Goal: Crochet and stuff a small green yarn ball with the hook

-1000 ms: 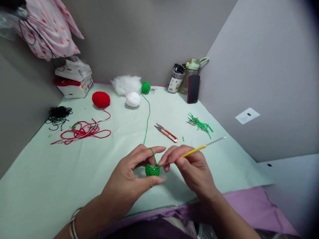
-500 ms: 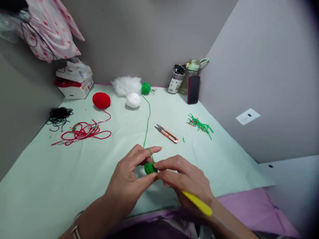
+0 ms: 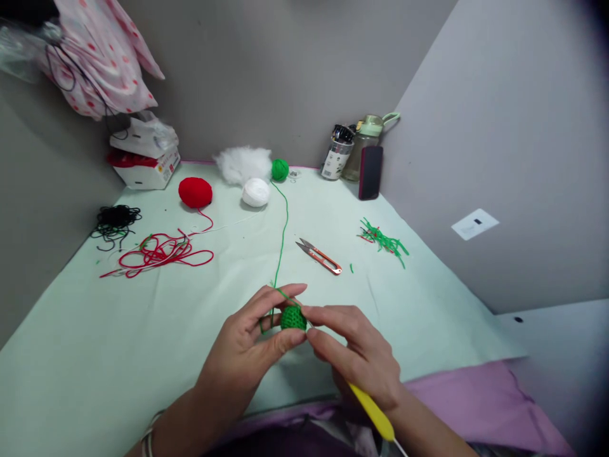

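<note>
My left hand (image 3: 247,343) pinches a small green crocheted piece (image 3: 292,318) between thumb and fingers, low in the middle of the view. A green strand (image 3: 282,236) runs from it over my forefinger and up to a small green yarn ball (image 3: 280,169) at the back. My right hand (image 3: 356,355) is closed round a yellow-handled crochet hook (image 3: 373,414), whose handle points back toward me; its fingertips touch the crocheted piece.
On the pale green table (image 3: 95,355) lie orange thread snips (image 3: 320,255), green yarn scraps (image 3: 383,240), a loose red yarn tangle (image 3: 159,251), black yarn (image 3: 114,221), a red ball (image 3: 195,192), a white ball (image 3: 255,192) and white stuffing (image 3: 242,162). A jar, bottle and phone (image 3: 370,171) stand at the back right corner.
My right hand has swung the hook round: a second ago its handle pointed up and right, now it points back toward me. The green piece has turned slightly in my left fingers.
</note>
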### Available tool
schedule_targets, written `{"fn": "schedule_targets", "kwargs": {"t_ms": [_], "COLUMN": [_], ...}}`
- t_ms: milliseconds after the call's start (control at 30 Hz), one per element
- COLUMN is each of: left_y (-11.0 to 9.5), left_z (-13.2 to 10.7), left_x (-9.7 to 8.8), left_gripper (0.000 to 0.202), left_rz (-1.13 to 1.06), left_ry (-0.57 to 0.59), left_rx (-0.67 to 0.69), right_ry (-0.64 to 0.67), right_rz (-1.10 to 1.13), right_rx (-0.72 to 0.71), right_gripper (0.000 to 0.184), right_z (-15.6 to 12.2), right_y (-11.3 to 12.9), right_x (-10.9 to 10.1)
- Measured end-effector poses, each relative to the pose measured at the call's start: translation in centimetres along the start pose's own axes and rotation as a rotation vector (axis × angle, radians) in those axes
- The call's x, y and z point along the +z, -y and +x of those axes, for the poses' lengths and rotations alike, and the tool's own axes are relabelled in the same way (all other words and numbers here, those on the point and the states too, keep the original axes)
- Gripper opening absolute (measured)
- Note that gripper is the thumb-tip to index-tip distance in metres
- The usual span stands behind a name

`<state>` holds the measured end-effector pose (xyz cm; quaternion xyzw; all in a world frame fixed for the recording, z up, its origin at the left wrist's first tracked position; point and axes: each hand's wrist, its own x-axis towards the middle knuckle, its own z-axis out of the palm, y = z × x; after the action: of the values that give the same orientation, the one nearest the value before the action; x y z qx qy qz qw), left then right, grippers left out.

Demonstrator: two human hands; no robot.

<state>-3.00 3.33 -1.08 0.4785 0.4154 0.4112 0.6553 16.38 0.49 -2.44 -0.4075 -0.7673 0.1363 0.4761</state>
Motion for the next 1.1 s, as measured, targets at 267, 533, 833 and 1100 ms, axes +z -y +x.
{"fn": "schedule_targets", "kwargs": {"t_ms": [267,533,833,1100], "left_y": [-0.8,-0.5,1.2,0.8], "left_z": [-0.9,-0.7,-0.9,-0.5], "left_x": [0.1,0.1,1.0,0.4], "left_gripper": [0.042,0.041,0.052,0.053], "left_rz": [-0.049,-0.181,-0.339,-0.524], "left_ry": [-0.017,-0.018,-0.068,0.086], "left_rx": [-0.105,-0.176,-0.149,-0.291], "right_ry": [-0.142,-0.083,-0.082,-0.101], "right_rz": [0.390,0.381,-0.180,0.237], "right_rx": [0.014,0.032,-0.303,-0.061], "right_gripper": [0.026,0.028,0.042,0.034], "right_z": [0.5,0.8,0.4,-0.3], "right_y": [-0.2,0.1,0.0,-0.5], "right_x": [0.4,0.2,0.5,0.3]}}
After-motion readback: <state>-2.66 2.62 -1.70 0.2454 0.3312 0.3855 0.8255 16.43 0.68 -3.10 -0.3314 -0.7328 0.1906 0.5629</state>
